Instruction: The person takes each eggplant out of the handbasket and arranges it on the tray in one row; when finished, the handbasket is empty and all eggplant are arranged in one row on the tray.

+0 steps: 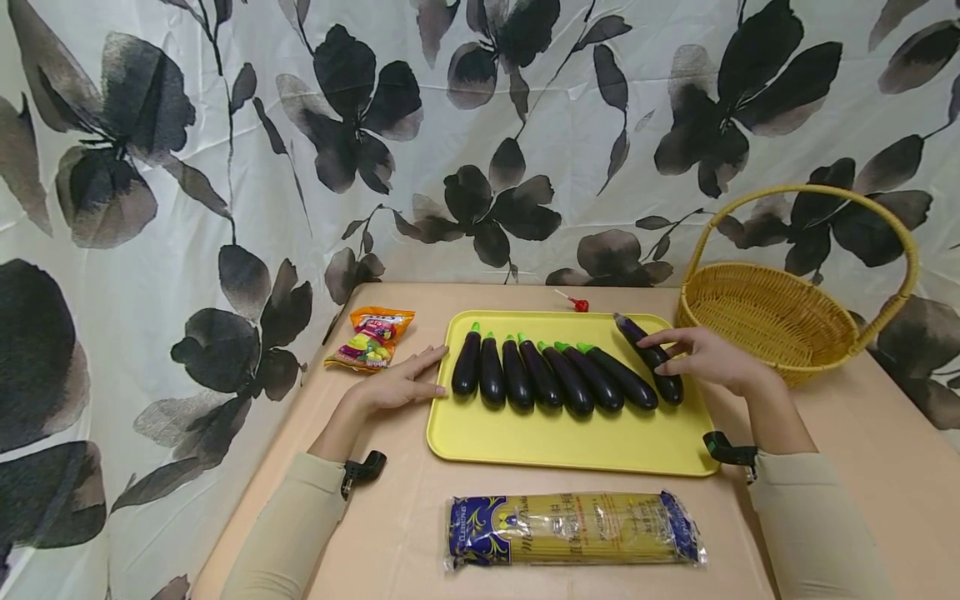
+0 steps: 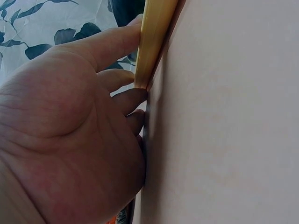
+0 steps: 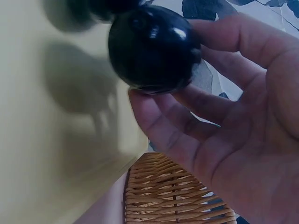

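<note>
A yellow tray (image 1: pixel 570 443) lies on the table with several dark purple eggplants (image 1: pixel 525 375) in a slanted row, green stem ends toward the back. My right hand (image 1: pixel 708 357) holds another eggplant (image 1: pixel 651 354) at the tray's right side, thumb and fingers around its body. In the right wrist view this eggplant's rounded end (image 3: pixel 154 49) sits between thumb and fingers, above its shadow on the tray. My left hand (image 1: pixel 397 382) rests at the tray's left edge, thumb and fingers spread. Its thumb meets the tray's side (image 2: pixel 152 42) in the left wrist view.
A wicker basket (image 1: pixel 757 300) with a tall handle stands at the back right, close to the tray. An orange snack bag (image 1: pixel 371 337) lies back left. A red lollipop (image 1: pixel 578 304) is behind the tray, and a spaghetti pack (image 1: pixel 577 529) lies in front.
</note>
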`<state>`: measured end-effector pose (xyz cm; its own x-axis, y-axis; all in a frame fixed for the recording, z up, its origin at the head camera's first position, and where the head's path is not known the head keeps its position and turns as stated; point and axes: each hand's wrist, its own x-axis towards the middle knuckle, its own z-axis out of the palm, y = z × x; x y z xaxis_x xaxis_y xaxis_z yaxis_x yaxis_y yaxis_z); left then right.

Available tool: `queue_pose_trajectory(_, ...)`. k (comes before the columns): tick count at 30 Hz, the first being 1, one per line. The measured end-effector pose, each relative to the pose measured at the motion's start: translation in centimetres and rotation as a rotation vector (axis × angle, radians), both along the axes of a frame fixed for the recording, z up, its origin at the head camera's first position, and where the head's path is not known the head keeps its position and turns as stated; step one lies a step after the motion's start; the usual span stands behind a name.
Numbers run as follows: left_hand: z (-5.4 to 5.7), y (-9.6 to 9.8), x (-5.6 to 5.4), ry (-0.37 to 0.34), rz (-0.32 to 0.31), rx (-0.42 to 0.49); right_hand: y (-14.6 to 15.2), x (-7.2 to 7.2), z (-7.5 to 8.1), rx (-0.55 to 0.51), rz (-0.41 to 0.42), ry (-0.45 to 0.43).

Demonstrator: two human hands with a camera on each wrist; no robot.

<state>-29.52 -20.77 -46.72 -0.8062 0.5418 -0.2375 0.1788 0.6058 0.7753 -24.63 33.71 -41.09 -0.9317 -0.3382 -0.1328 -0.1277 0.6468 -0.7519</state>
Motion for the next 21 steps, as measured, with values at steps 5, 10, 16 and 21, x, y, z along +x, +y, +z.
queue_pose_trajectory(5, -0.1, 0.0, 0.0, 0.005, -0.002, -0.003, 0.0, 0.1, -0.3, 0.011, 0.052, -0.034)
queue_pose_trajectory(10, -0.1, 0.0, 0.0, -0.004, -0.002, -0.002, 0.2, 0.2, -0.6, -0.014, 0.098, -0.077)
queue_pose_trajectory(16, -0.2, 0.0, 0.0, -0.011, -0.002, 0.002, 0.3, 0.1, -1.1, -0.020, 0.122, -0.111)
queue_pose_trajectory(21, -0.2, 0.0, 0.0, -0.009, -0.006, -0.002, 0.4, 0.1, -1.2, -0.019, 0.141, -0.090)
